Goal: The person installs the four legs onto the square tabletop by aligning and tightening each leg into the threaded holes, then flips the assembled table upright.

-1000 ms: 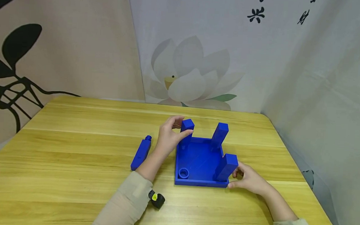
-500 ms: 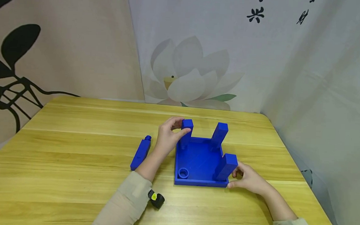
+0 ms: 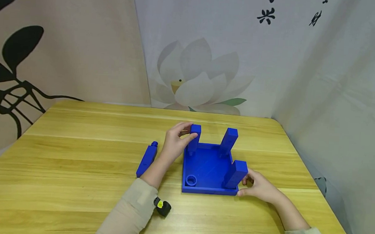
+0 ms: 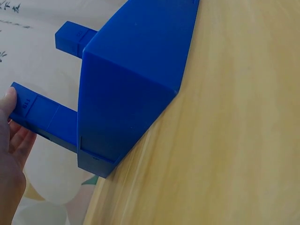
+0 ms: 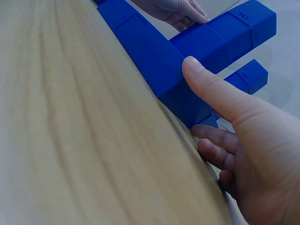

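Note:
A square blue base with a raised rim lies on the wooden table, hollow side up. Blue square posts stand in three corners: a back right post, a front right post and a back left post. My left hand pinches the back left post near its top between thumb and fingers. At the front right corner of the base, my right hand holds the edge, thumb on the near side and fingers along the right side. A round socket shows in the front left corner.
A loose blue post with a narrower round end lies left of the base, beside my left forearm. The wooden table reaches back to a printed cloth backdrop.
The back left post has turned a little in my left hand, its top now squared with the base. My right hand stays at the corner.

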A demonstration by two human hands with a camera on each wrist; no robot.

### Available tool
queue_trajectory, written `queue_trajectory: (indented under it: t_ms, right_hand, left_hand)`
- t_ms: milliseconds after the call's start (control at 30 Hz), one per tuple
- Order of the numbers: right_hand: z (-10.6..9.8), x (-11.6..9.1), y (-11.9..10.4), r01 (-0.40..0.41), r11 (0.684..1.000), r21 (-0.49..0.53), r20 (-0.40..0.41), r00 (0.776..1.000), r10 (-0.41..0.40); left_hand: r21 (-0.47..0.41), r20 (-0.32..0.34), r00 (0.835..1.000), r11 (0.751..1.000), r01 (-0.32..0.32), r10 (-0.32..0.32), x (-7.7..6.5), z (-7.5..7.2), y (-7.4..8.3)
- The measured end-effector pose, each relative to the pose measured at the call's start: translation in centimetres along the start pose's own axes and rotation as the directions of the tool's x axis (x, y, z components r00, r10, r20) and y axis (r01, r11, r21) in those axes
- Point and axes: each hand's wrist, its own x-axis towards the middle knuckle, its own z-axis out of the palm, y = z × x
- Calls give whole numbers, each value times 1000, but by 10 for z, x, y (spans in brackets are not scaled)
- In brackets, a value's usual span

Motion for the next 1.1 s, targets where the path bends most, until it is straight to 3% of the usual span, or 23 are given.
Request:
queue_trajectory:
  t_ms: [100,333,700,833,1100]
  right_hand:
    - [1,0,-1,3,1000,7,-8,1000,-3]
    - [2,1,-3,30,999,22,-18,999,-29]
    - [2,0,-1,59,998,17,-23,998,-59]
    - [2,0,1,58,998,13,-21,998,-57]
    - [0,0,0,16,1000,5,-16,1000,-16]
  left_hand:
    - [22,-3,1000,1000,13,-13,0,1,-4]
    - [132,-48,997,989,70,-64,-1,5,4]
    - [240,-125,990,965,100,-72,-2,17,16]
    - [265,-146,988,961,83,-45,-3,19,17]
    - [303,-171,983,953,-14,69,-2,21,15]
